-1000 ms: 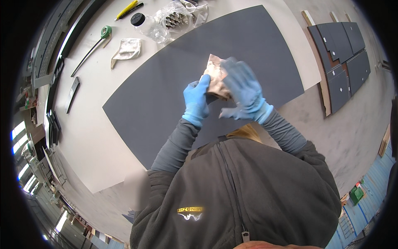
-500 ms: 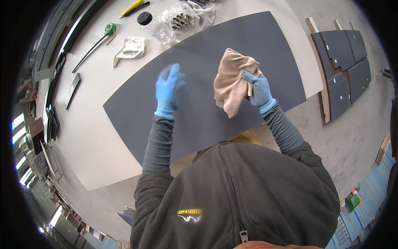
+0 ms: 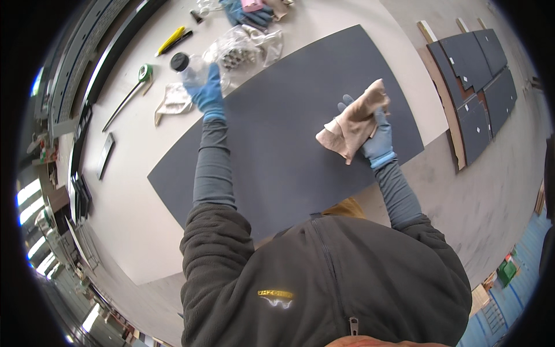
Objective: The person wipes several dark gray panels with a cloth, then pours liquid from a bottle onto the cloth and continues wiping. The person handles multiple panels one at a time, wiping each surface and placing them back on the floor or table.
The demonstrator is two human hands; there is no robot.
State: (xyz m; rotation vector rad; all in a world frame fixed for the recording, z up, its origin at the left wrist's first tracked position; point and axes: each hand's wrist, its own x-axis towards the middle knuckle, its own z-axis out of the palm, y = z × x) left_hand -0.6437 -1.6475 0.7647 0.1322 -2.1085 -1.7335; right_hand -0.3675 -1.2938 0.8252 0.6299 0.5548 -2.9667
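Note:
A large dark grey panel (image 3: 289,115) lies flat on the pale workbench (image 3: 133,231). My right hand (image 3: 377,139), in a blue glove, holds a crumpled beige cloth (image 3: 352,124) just above the panel's right part. My left hand (image 3: 207,92), also gloved in blue, is stretched out to the panel's far left corner and closes around a clear bottle with a black cap (image 3: 188,66).
Beyond the panel lie a clear plastic bag of small parts (image 3: 243,49), a second beige rag (image 3: 171,99), a green tape measure (image 3: 143,73), a yellow pen (image 3: 171,39) and blue gloves (image 3: 245,14). Several dark cut panels (image 3: 474,87) lie on the floor at right.
Both hands held the cloth together a second ago. The left hand let go and reached far left to the bottle. The right hand carried the cloth to the right.

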